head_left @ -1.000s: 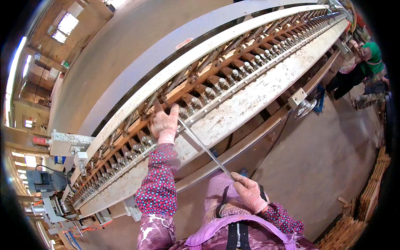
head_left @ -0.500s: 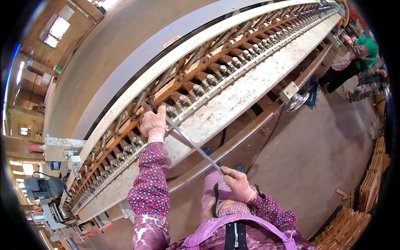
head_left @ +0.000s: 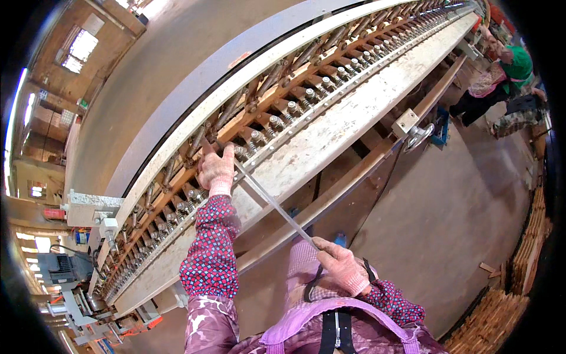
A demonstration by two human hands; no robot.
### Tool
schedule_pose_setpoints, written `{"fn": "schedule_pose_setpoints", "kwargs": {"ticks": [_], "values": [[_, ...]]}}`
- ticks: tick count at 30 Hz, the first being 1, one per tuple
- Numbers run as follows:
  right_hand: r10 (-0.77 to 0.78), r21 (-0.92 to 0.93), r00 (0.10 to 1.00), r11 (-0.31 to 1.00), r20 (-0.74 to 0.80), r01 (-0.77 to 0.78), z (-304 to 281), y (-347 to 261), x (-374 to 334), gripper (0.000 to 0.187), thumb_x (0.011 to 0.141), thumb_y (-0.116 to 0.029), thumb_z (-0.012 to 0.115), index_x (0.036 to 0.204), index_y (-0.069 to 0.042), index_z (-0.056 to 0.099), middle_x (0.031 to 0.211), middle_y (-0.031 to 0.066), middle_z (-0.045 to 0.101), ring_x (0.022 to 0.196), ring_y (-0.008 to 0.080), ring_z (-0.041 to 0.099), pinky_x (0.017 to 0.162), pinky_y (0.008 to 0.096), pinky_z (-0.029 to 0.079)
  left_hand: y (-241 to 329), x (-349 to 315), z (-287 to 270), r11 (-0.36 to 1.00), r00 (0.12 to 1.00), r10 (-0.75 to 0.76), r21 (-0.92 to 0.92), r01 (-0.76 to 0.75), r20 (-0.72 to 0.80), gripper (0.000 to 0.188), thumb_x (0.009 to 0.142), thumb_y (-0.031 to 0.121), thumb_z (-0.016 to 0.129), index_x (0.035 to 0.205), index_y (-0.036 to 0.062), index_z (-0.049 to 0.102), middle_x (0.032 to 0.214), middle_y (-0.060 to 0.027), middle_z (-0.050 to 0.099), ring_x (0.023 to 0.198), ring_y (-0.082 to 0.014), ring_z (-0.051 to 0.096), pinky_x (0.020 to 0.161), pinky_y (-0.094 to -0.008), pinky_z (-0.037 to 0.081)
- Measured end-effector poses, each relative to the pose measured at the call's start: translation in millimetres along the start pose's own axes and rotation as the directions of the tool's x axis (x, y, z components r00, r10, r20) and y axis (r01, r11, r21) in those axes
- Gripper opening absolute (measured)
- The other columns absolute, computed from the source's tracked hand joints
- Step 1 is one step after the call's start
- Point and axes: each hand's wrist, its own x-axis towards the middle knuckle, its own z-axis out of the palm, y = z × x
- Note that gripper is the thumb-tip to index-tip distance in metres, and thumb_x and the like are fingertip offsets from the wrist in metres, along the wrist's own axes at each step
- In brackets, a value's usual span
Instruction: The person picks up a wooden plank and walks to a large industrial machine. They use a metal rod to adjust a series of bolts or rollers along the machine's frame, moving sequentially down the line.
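A long, thin grey metal bar point(head_left: 277, 206) slants from my lap up to the row of bolts and springs point(head_left: 274, 122) on a long machine. My right hand point(head_left: 342, 265), in a pale pinkish glove, is closed around its near end. The bar's far end lies beside my left hand point(head_left: 216, 171), gloved alike, which reaches over the bolt row against the brown wooden strip point(head_left: 242, 122). The left thumb and forefinger are spread apart; the other fingertips are hidden among the parts. Whether the left hand touches the bar's tip I cannot tell.
A pale, worn ledge point(head_left: 330, 147) runs along the machine's near side. Below it is a rail with a metal handwheel point(head_left: 418, 137). A motor point(head_left: 62, 266) stands at far left. Another person in green point(head_left: 517, 64) works at upper right. Stacked wood strips point(head_left: 489, 321) lie at lower right.
The view has shifted slightly. My right hand still grips the bar, and my left hand stays at the bolt row. At upper right the other person has shifted posture, an arm now extended toward the machine.
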Motion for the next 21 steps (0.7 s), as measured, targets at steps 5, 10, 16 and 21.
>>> {"fn": "schedule_pose_setpoints", "kwargs": {"ticks": [5, 10, 16, 21], "values": [[-0.041, -0.013, 0.999, 0.999, 0.034, 0.041, 12.4, 20.4, 2.1, 0.039, 0.089, -0.009, 0.06, 0.127, -0.001, 0.06, 0.128, 0.0176, 0.061, 0.12, 0.0234, 0.057, 0.1, 0.0329, 0.045, -4.8, 0.1, 2.5, 1.0, 1.0, -0.009, -0.001, 0.009, 0.007, 0.092, 0.082, 0.068, 0.054, 0.154, 0.022, 0.02, 0.131, -0.0189, 0.059, 0.122, -0.0357, 0.055, 0.099, -0.0494, 0.044], [0.196, 0.15, 0.98, 0.968, 0.044, -0.201, 32.5, 31.2, 27.2, 0.038, 0.094, -0.017, 0.058, 0.129, -0.002, 0.06, 0.124, 0.0123, 0.065, 0.114, 0.0182, 0.06, 0.099, 0.0294, 0.045, -3.4, 4.5, 2.5, 1.0, 1.0, -0.024, 0.013, 0.024, 0.017, 0.096, 0.081, 0.071, 0.052, 0.154, 0.0164, 0.021, 0.127, -0.0216, 0.061, 0.12, -0.0368, 0.057, 0.097, -0.0504, 0.046], [0.076, 0.143, 0.996, 0.987, -0.042, -0.069, 30.5, 38.2, 32.1, 0.038, 0.093, -0.013, 0.058, 0.129, 0.0, 0.059, 0.124, 0.0132, 0.065, 0.117, 0.0191, 0.059, 0.101, 0.0307, 0.044, -2.3, 5.3, -2.9, 1.0, 0.998, 0.006, -0.027, -0.005, 0.064, 0.095, 0.082, 0.07, 0.052, 0.154, 0.017, 0.02, 0.13, -0.0201, 0.06, 0.122, -0.0352, 0.056, 0.099, -0.049, 0.044], [0.11, 0.03, 0.993, 0.994, -0.035, -0.109, 7.4, 0.1, 8.5, 0.04, 0.09, -0.011, 0.059, 0.129, 0.001, 0.058, 0.125, 0.0177, 0.064, 0.118, 0.0209, 0.059, 0.1, 0.0306, 0.045, -7.1, 4.7, 7.6, 1.0, 0.997, 0.029, 0.013, -0.028, -0.073, 0.095, 0.08, 0.067, 0.057, 0.155, 0.0229, 0.018, 0.139, -0.0161, 0.054, 0.125, -0.035, 0.053, 0.102, -0.0478, 0.042]]}}
